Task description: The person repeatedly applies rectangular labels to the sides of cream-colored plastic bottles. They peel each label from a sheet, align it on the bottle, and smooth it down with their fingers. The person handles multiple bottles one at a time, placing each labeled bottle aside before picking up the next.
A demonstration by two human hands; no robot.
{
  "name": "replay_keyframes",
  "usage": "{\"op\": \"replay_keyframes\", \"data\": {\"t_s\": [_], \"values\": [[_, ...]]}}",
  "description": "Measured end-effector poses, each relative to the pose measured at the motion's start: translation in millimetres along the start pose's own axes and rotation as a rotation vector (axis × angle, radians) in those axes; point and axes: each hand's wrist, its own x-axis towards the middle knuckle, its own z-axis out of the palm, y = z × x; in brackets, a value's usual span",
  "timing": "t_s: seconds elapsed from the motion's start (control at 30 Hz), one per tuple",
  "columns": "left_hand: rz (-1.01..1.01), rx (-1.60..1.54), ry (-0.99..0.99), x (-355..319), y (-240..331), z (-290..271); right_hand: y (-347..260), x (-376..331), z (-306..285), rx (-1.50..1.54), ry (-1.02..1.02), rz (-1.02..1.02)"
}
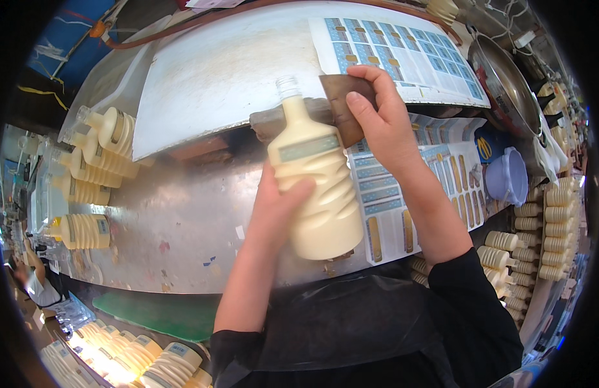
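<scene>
Fingers of my left hand (280, 210) are closed around the ribbed lower body of a cream bottle (314, 184), with my thumb lying across its front. I hold this bottle tilted above the steel table (183, 220), its clear uncapped neck pointing away from me. Its narrow label band sits just below the shoulder.

My right hand (380, 119) pinches a brown flat scraper (343, 103); its edge is at the bottle's right shoulder, beside the label band. I cannot tell if it really touches.

Under my right forearm lie label sheets (403, 213), reaching to the near table edge. More sheets lie on the raised grey board (215, 77) behind the bottle; its front edge runs close to the bottle neck.

Left of my hand the steel surface is open until the labelled bottles (92, 168) lying at the far left edge. At right, a lilac bowl (508, 176) and stacked bottles (545, 226) crowd the border.
</scene>
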Motion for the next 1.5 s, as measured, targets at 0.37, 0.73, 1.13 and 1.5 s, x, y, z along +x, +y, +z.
{"op": "replay_keyframes", "data": {"t_s": [0.37, 0.73, 1.13, 1.5], "values": [[0.233, 0.551, 0.212, -1.2, 13.8, 29.7, -53.1, -5.0, 49.5, -0.322, -0.088, -0.143], [0.303, 0.697, 0.303, -5.0, 11.9, 34.7, -60.5, 0.6, 61.2, -0.473, -0.118, -0.143], [0.266, 0.522, 0.233, 4.0, -6.2, 9.1, -37.7, -1.0, 30.2, -0.385, -0.055, -0.023], [0.040, 0.175, 0.165, 22.2, -1.7, 5.5, 7.1, -8.1, 14.9, -0.168, 0.062, -0.036]]}}
